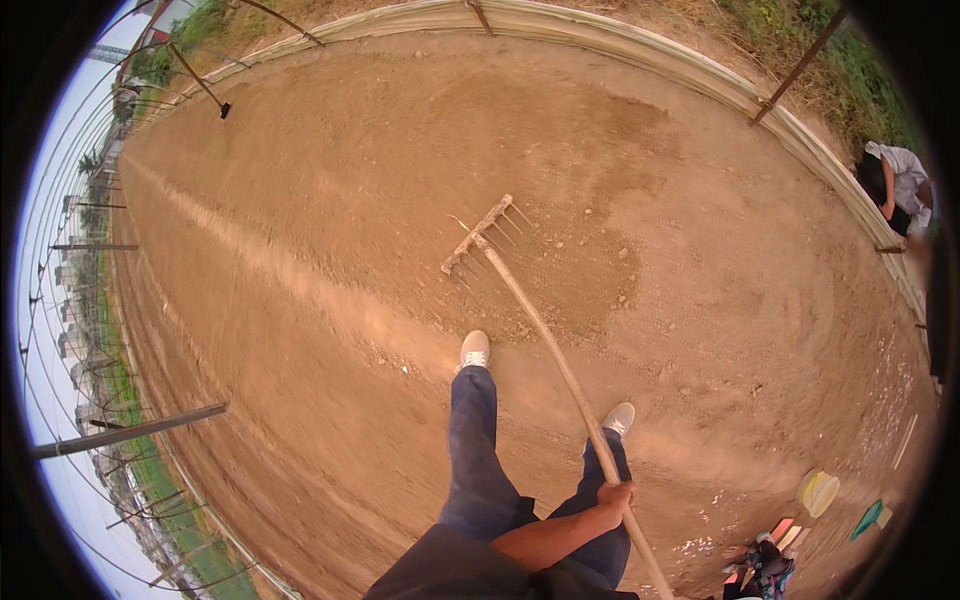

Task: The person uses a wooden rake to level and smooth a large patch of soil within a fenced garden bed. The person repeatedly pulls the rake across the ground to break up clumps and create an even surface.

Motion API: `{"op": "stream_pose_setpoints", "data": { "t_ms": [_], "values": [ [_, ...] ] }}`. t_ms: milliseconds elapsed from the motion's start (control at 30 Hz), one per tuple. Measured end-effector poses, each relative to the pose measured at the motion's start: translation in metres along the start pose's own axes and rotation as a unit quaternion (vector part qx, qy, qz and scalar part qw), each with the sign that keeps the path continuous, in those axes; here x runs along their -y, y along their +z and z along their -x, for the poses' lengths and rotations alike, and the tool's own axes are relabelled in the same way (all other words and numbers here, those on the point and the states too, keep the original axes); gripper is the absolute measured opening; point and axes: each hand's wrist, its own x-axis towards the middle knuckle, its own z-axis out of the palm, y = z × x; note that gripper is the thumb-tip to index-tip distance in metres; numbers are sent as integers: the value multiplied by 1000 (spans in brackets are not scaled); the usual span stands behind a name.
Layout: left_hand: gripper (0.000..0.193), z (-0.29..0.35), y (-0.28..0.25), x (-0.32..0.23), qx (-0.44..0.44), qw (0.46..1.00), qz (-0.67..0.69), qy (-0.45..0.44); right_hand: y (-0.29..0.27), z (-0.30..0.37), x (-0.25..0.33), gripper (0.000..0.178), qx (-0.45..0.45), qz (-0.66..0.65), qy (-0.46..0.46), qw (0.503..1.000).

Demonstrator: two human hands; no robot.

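Note:
My left hand (613, 499) is closed around the long wooden handle of a rake (550, 342), with the forearm reaching across from the lower middle. The handle slants up and left, between my feet, from the bottom edge. At its far end the rake head (478, 236), a dirt-coated bar with several thin tines, is at the brown soil (330, 330) ahead of my shoes; whether the tines are in the soil I cannot tell. The lower end of the handle runs out of the picture, and my right hand does not show.
A darker patch of loose, clodded soil (600, 260) lies beyond the rake. Rolled sheeting (620, 30) and metal posts edge the plot. One person (900, 190) is at the far right edge, another (765, 570) low at the lower right, near a yellow container (818, 493) and green one (869, 520).

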Motion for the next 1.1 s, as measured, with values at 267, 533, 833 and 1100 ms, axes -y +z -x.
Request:
{"op": "stream_pose_setpoints", "data": {
  "t_ms": [267,533,833,1100],
  "values": [
    [21,-57,-105,-314,-41,985,-35,163,26,-14,350,25,19,-68,-137,988],
    [36,-17,-207,-584,-19,938,61,340,-33,48,807,8,29,-186,-268,945],
    [31,103,-227,-653,-64,847,-208,485,-143,133,1023,16,314,-433,-286,795],
    [47,39,-194,-499,-183,837,-289,427,-82,118,731,24,326,-425,-171,827]
  ]
}}
